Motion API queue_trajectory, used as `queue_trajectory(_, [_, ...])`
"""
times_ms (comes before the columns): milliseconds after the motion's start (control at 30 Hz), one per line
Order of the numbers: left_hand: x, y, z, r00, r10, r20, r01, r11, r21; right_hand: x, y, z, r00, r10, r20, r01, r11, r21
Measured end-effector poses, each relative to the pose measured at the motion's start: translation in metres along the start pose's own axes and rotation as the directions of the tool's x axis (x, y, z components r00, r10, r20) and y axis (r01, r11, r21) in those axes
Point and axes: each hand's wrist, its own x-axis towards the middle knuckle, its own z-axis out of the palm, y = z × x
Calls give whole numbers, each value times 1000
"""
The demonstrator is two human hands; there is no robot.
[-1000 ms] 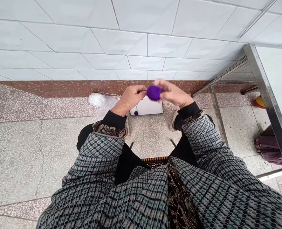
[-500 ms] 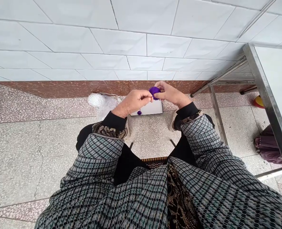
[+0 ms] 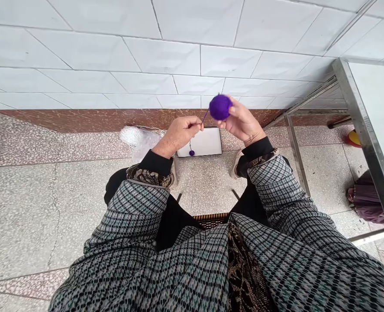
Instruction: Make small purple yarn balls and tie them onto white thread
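1. Your right hand (image 3: 240,121) holds the large, round, purple yarn ball (image 3: 220,107), fingers curved partly open around its right side.
2. Your left hand (image 3: 182,132) is closed in a thumb-and-finger pinch on the thin purple yarn strand (image 3: 205,115), which spans the gap between your hands.
3. The small, round, purple yarn ball (image 3: 192,153) appears at the near edge of the shallow, white, dark-rimmed rectangular box (image 3: 211,145); resting or hanging, you cannot tell.
4. Lateral limit: the silver metal-framed table (image 3: 362,117), well apart from your right hand.
5. Forward limit: the white tiled wall (image 3: 166,56).
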Motion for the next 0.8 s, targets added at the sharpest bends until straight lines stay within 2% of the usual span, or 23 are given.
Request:
queue_trajectory(67, [-2, 2, 4, 992, 36, 122, -37, 999, 1, 4, 2, -1, 985, -39, -167, 37, 999, -14])
queue_trajectory(100, [-3, 4, 5, 980, 57, 188, -59, 998, 1, 6, 3, 0, 971, -18, -239, 4, 998, -58])
queue_trajectory(167, [-6, 8, 5, 957, 93, 273, -97, 995, -1, 9, 7, 2, 938, 67, -340, -136, 973, -184])
queue_trajectory(200, [-7, 10, 4, 955, 106, 275, -110, 994, -2, 9, 8, 4, 927, 113, -358, -211, 945, -250])
queue_trajectory(233, [-8, 11, 3, 961, 114, 252, -118, 993, 0, 8, 8, 6, 923, 158, -350, -274, 910, -311])
queue_trajectory(300, [-8, 12, -2, 980, 113, 163, -116, 993, 13, 5, 6, 11, 930, 255, -263, -348, 840, -416])
queue_trajectory(400, [-7, 12, -8, 994, 92, 62, -94, 995, 35, 0, -1, 16, 913, 401, -68, -376, 768, -519])
queue_trajectory(500, [-6, 10, -10, 996, 81, 45, -83, 995, 49, -4, -5, 17, 880, 471, 62, -362, 749, -555])
queue_trajectory(633, [-2, 5, -10, 999, 53, -5, -52, 997, 57, -6, -5, 12, 886, 411, 217, -293, 856, -426])
queue_trajectory(700, [0, 1, -9, 999, 20, -39, -18, 997, 70, -6, -4, 9, 921, 301, 246, -226, 929, -292])
queue_trajectory(733, [1, -1, -8, 999, 7, -41, -4, 997, 77, -6, -4, 9, 949, 230, 214, -180, 957, -228])
queue_trajectory(800, [1, -2, -6, 1000, 3, 5, -3, 997, 82, -3, -5, 7, 995, 88, 49, -80, 985, -155])
